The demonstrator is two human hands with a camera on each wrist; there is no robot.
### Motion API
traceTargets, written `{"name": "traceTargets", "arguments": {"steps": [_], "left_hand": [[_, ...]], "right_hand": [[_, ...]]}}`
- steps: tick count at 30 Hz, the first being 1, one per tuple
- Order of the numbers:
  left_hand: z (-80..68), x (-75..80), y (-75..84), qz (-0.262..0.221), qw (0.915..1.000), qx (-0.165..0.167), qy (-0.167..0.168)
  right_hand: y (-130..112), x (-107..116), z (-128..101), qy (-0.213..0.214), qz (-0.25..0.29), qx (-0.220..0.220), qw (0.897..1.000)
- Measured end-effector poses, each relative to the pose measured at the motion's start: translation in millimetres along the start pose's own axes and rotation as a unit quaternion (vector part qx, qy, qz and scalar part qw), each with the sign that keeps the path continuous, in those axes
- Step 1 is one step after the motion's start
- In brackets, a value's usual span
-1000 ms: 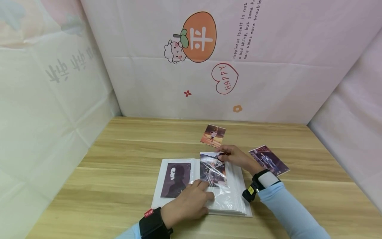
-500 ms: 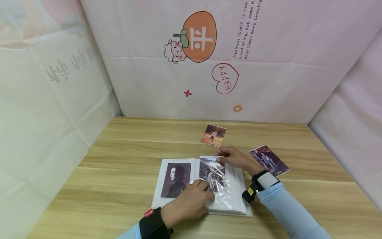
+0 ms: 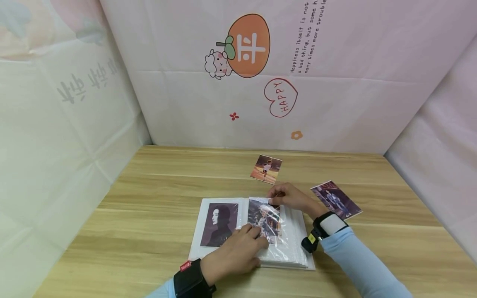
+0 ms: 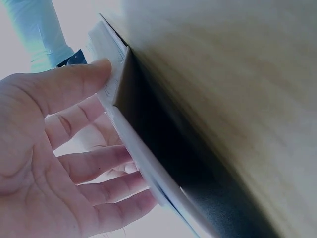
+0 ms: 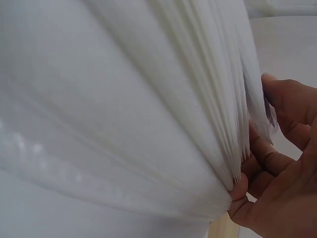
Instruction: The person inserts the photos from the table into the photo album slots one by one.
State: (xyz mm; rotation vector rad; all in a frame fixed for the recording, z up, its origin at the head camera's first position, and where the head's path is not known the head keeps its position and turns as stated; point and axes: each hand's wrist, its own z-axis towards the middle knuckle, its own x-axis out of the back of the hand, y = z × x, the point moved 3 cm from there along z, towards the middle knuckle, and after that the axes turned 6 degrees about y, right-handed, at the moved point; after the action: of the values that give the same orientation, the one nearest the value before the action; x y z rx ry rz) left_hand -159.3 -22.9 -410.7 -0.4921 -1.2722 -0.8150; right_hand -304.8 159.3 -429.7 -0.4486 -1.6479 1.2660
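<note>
An open photo album (image 3: 294, 244) lies on the table, its left page carrying a dark portrait photo (image 3: 220, 223). On the right-hand page a photo (image 3: 261, 213) sits inside a clear sleeve, with its top edge near the sleeve's opening. My right hand (image 3: 290, 196) pinches that photo's upper right corner; in the right wrist view its fingers are beside a fan of album pages (image 5: 198, 99). My left hand (image 3: 238, 250) rests across the lower middle of the album, fingers extended. Seen from the left wrist, its thumb touches the page edges (image 4: 116, 69).
A small photo of a running figure (image 3: 266, 169) lies behind the album. Another photo (image 3: 336, 200) is to the right, partly behind the right wrist. White printed sheets (image 3: 186, 103) hang at the back and sides of the wooden table (image 3: 149, 215).
The photo has slid down toward me into the sleeve, with my right hand following its top edge slightly downward. My left hand has stayed in place.
</note>
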Motion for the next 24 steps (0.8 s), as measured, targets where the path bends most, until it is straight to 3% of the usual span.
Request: {"name": "traceTargets", "arguments": {"steps": [12,24], "left_hand": [[0.8,-1.0,-1.0,-0.01,0.9998,0.008,-0.012],[1.6,0.0,0.2,-0.006,0.9998,0.01,-0.014]], "right_hand": [[-0.1,-6.8,4.7,-0.036,-0.016,0.03,0.999],[-8.1,-8.8,2.2,-0.044,-0.028,0.033,0.998]]}}
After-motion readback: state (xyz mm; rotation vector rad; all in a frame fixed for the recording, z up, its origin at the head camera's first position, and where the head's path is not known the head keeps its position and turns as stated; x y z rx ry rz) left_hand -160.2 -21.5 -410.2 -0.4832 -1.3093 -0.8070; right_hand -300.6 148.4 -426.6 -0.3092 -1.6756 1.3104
